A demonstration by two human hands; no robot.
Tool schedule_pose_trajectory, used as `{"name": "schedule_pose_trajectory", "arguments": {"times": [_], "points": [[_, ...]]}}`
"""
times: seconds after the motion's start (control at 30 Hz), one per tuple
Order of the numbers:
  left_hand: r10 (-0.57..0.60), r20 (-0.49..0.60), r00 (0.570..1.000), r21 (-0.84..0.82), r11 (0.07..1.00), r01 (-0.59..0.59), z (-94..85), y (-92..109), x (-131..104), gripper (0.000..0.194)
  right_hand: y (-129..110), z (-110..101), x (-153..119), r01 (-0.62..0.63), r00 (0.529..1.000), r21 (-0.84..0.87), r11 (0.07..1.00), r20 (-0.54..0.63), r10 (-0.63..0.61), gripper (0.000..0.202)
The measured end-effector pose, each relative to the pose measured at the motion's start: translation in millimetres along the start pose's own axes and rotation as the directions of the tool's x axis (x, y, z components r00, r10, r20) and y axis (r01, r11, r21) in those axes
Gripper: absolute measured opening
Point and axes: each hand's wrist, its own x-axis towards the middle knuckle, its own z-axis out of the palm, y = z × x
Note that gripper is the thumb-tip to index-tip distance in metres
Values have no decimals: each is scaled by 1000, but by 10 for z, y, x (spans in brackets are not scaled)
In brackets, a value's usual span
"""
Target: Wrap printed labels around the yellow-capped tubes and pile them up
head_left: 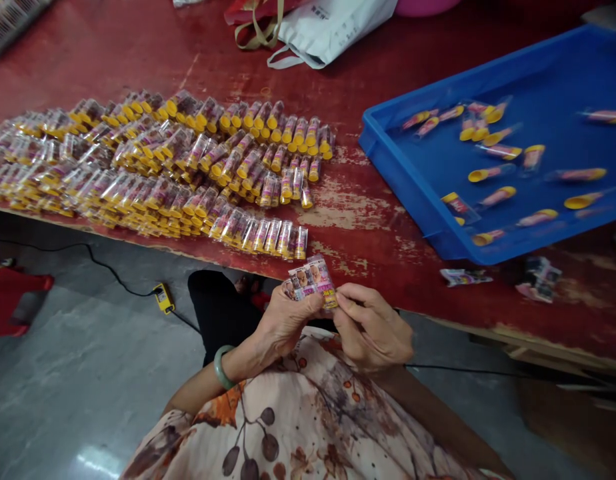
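Observation:
Close to my lap, my left hand [285,320] is closed around several small clear tubes [311,280] with printed labels and yellow ends, held side by side like a fan. A green bangle [221,367] circles the left wrist. My right hand [373,327] has its fingers curled, and thumb and forefinger pinch the yellow end of the rightmost tube. To the left on the table lies a large stack of similar yellow-ended tubes [228,160], set in long rows. More loose tubes [495,193] lie scattered in the blue tray [398,170] on the right.
The worn red table [338,200] has its front edge just beyond my hands. Small crumpled packets [538,279] lie before the tray. Paper bags [333,30] rest at the back. On the floor are a red stool [18,293] and a yellow power socket [163,299] with a black cable.

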Motion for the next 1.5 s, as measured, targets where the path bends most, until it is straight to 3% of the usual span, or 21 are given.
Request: {"name": "schedule_pose_trajectory", "arguments": {"times": [0.47, 0.53, 0.6, 0.63, 0.7, 0.8, 0.93, 1.0, 1.07, 1.13, 1.2, 1.27, 1.37, 1.43, 1.5], "points": [[-16, -47, 999, 12, 1000, 17, -18, -42, 40, 37, 118, 0, -145, 92, 995, -156, 983, 57, -84, 29], [-11, -62, 998, 21, 1000, 12, -56, -48, 67, 36, 141, -38, -121, 105, 991, -161, 981, 96, -90, 27], [6, -75, 997, 50, 999, -2, -103, -43, 93, 35, 175, -110, -51, 17, 977, -49, 999, 214, -6, 25], [15, -78, 997, 78, 997, -9, -125, -37, 103, 35, 195, -149, -2, -85, 953, 40, 996, 296, 70, 24], [20, -60, 998, 150, 989, -11, -152, -21, 115, 34, 237, -206, 107, -361, 862, 185, 914, 442, 250, 25], [-1, 21, 1000, 239, 971, -4, -145, 4, 116, 33, 285, -165, 248, -653, 719, 235, 720, 492, 491, 34], [7, 60, 998, 282, 959, -23, -138, 37, 137, 33, 297, 60, 381, -809, 577, 257, 529, 518, 631, 42], [45, 16, 999, 284, 958, -48, -177, 67, 167, 34, 319, 172, 457, -861, 508, 290, 418, 538, 673, 43], [98, -69, 993, 260, 962, -77, -238, 112, 196, 37, 387, 288, 544, -879, 473, 339, 336, 534, 701, 42], [146, -163, 976, 218, 970, -109, -301, 171, 206, 40, 501, 431, 622, -849, 526, 342, 402, 481, 701, 38], [169, -223, 960, 175, 976, -131, -342, 234, 187, 39, 624, 603, 671, -781, 623, 274, 561, 402, 671, 34], [156, -243, 957, 141, 982, -125, -352, 290, 143, 36, 709, 774, 689, -710, 692, 166, 684, 347, 633, 31], [109, -242, 964, 135, 988, -78, -335, 354, 72, 32, 729, 931, 705, -608, 760, 2, 794, 289, 582, 24], [91, -228, 970, 181, 982, -49, -319, 379, 38, 31, 704, 889, 741, -512, 811, -139, 847, 245, 531, 23], [84, -208, 975, 236, 971, -34, -304, 388, 15, 32, 720, 661, 816, -421, 850, -279, 863, 210, 483, 22]]}}
